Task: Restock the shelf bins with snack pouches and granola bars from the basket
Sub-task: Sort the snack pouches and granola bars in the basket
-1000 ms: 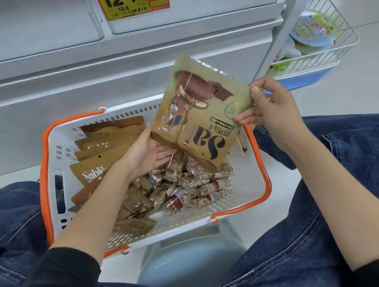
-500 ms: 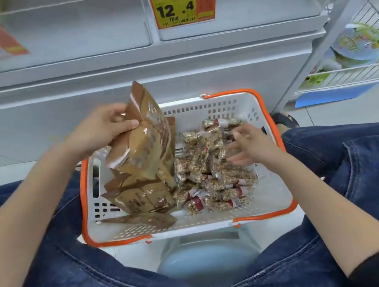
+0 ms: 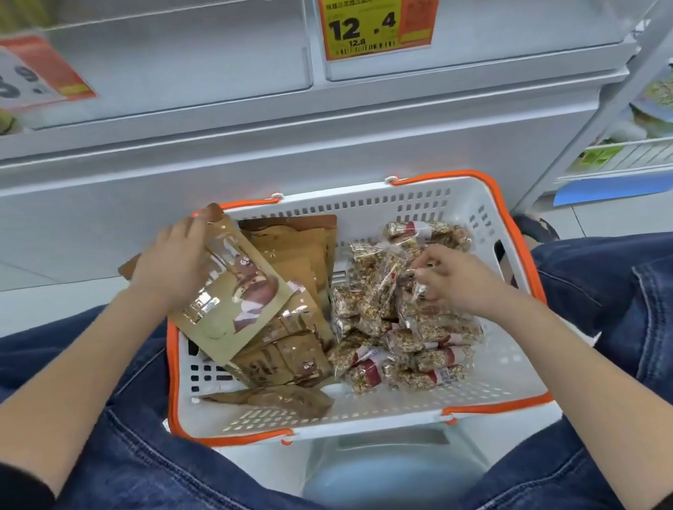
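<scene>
Head view, looking down: the left hand (image 3: pixel 175 270) grips the top edge of a tan, glossy snack pouch printed with a brown cartoon figure (image 3: pixel 231 306), fingers curled over its upper corner, and holds it tilted above the left half of a white perforated plastic basket with orange handles (image 3: pixel 476 195). The right hand (image 3: pixel 456 278) reaches into the basket's right half, fingers bent and pinching at a clear-wrapped granola bar with a red label (image 3: pixel 381 287) on top of the pile.

Under the held pouch, more brown snack pouches (image 3: pixel 296 353) stand and lean in a row along the basket's left side, and one flat brown pouch (image 3: pixel 289 402) lies on the basket floor near its front left corner. The heap of clear-wrapped granola bars (image 3: pixel 423 350) fills the basket's right side, just beside the pouches and touching them in the middle.

The basket sits between the person's knees in blue denim trousers (image 3: pixel 99 474); black sleeves show at the forearms near the lower corners. A pale blue rounded plastic stool (image 3: pixel 392 481) shows below the basket's front rim.

Beyond the basket's far rim stands a grey metal shelf unit (image 3: pixel 273 165) with clear plastic shelf bins (image 3: pixel 174 54) on top. The bin behind the basket's right half carries a yellow and orange price tag reading 12.4 (image 3: pixel 377 16); the bin further left carries a white and red price tag (image 3: pixel 11 74), blurred. To the right of the basket, a white wire rack (image 3: pixel 632 155) holds colourful packages too blurred to name.
</scene>
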A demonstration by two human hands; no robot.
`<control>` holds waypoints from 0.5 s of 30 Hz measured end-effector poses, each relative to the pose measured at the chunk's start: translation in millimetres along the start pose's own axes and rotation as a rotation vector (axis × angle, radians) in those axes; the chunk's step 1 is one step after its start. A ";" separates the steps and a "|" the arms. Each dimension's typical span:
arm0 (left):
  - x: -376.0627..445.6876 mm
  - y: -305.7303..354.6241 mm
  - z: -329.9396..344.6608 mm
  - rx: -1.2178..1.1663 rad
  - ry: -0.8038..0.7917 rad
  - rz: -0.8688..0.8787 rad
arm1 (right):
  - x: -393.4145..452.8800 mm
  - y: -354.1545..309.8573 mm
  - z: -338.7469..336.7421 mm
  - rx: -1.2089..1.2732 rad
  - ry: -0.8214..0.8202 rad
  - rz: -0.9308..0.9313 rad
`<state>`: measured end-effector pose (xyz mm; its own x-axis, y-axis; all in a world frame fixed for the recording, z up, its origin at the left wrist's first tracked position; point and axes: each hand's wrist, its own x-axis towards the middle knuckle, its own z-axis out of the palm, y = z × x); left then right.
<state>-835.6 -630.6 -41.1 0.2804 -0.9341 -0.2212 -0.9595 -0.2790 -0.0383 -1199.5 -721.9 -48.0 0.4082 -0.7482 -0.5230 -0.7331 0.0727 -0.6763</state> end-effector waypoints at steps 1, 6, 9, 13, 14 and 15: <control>-2.4 7.7 3.9 -0.004 0.022 0.072 | 2.9 0.9 -0.5 -0.042 0.053 -0.020; -14.9 57.8 27.5 -0.084 0.018 0.217 | 19.4 3.5 11.3 -0.287 0.082 -0.160; -21.1 96.2 42.4 -0.088 -0.020 0.279 | 50.8 -7.5 30.7 -0.722 0.044 -0.306; -24.4 139.3 58.0 -0.251 -0.110 0.222 | 91.1 3.6 54.8 -0.937 -0.107 -0.283; -24.7 146.2 63.5 -0.287 -0.131 0.213 | 91.1 13.9 58.3 -0.907 -0.155 -0.210; -23.5 151.4 69.4 -0.321 -0.143 0.204 | 85.2 24.7 60.1 -0.854 -0.165 -0.159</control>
<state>-989.2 -635.3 -109.3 0.0567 -0.9432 -0.3272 -0.9321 -0.1675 0.3212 -1150.2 -744.2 -140.5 0.5649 -0.5983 -0.5683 -0.7902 -0.5906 -0.1637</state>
